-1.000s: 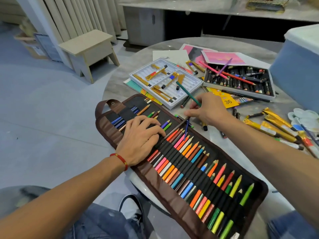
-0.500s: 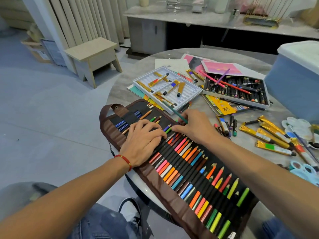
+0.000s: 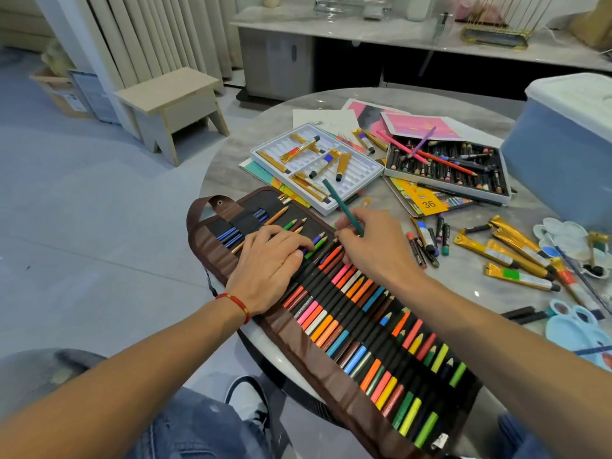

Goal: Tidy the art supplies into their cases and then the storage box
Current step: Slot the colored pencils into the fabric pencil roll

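Note:
A brown roll-up pencil case lies unrolled across the near edge of the round table, its black elastic loops filled with several coloured pencils. My left hand rests flat on the case's upper end, fingers pressing the loops. My right hand pinches a dark green pencil, its free end sticking up and away over the white paint tray, its lower end hidden in my fingers at the case. Gold paint tubes lie loose at the right. The blue storage box stands at the far right.
An open box of oil pastels with a few pencils across it sits behind my right hand, above a yellow "36" lid. Loose pastels, palettes and brushes lie at the right. Pink papers lie at the back. A wooden stool stands on the floor.
My right hand carried the green pencil from beside the paint tray down to the case's upper rows. My left hand stayed pressed on the case.

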Tool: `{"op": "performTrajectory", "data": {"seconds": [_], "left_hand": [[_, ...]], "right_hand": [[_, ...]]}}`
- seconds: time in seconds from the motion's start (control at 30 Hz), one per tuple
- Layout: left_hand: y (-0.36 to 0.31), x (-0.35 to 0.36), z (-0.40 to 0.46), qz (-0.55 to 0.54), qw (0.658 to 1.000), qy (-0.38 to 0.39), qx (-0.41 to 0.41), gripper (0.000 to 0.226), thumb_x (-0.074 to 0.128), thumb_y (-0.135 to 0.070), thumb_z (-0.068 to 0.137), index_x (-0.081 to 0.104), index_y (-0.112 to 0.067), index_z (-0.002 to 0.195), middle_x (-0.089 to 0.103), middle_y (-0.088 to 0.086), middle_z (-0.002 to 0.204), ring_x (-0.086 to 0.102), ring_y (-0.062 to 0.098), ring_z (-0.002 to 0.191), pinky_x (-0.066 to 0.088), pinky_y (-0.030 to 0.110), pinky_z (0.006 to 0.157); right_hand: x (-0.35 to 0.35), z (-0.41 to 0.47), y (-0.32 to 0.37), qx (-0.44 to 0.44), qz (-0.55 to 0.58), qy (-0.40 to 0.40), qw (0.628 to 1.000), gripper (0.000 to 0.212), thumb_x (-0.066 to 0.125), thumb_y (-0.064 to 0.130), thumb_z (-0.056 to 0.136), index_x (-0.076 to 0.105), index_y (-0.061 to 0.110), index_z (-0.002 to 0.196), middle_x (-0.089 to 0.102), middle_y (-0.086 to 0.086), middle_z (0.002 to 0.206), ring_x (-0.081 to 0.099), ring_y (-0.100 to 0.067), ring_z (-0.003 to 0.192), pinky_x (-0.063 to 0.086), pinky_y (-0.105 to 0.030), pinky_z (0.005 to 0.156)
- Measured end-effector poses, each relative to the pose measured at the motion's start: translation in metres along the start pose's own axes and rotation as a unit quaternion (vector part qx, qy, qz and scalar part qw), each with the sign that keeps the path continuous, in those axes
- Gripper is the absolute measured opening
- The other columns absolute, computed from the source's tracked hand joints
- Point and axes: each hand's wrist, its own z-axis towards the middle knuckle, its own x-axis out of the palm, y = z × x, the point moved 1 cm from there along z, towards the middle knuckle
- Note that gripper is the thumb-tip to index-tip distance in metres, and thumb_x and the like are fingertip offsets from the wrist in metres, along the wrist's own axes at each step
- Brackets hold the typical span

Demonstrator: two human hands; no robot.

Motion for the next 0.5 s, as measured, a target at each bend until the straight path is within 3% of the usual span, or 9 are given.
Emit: {"op": "performTrajectory", "data": {"seconds": [0.2,0.37,0.5], "left_hand": [[0.0,0.0,0.0,0.007,1.0,-0.011,0.006,0.032,0.036,-0.026,0.098,0.06,-0.036,0.118,0.047,-0.024,0.115,0.035,0.007,0.122,0.02,0.033,0.099],[0.001,0.001,0.0,0.039,0.999,0.011,0.018,0.031,0.044,-0.038,0.094,0.057,-0.038,0.122,0.056,-0.016,0.127,0.034,0.011,0.126,0.02,0.035,0.101],[0.0,0.003,0.0,0.055,0.998,0.008,0.022,0.039,0.051,-0.045,0.088,0.053,-0.037,0.126,0.055,-0.013,0.127,0.034,0.014,0.127,0.024,0.042,0.106]], "right_hand": [[0.007,-0.014,0.004,-0.018,-0.044,-0.004,0.999,0.016,0.057,0.013,0.088,0.069,0.023,0.091,0.066,0.008,0.076,0.06,-0.004,0.062,0.043,-0.018,0.054],[-0.007,0.004,0.003,-0.072,-0.141,-0.029,0.987,0.015,0.056,0.023,0.09,0.065,0.019,0.101,0.067,0.001,0.089,0.061,-0.02,0.076,0.05,-0.034,0.066],[-0.03,0.023,-0.009,-0.149,-0.207,0.067,0.965,0.015,0.05,0.017,0.1,0.057,0.014,0.113,0.059,-0.001,0.091,0.055,-0.023,0.085,0.04,-0.037,0.07]]}}
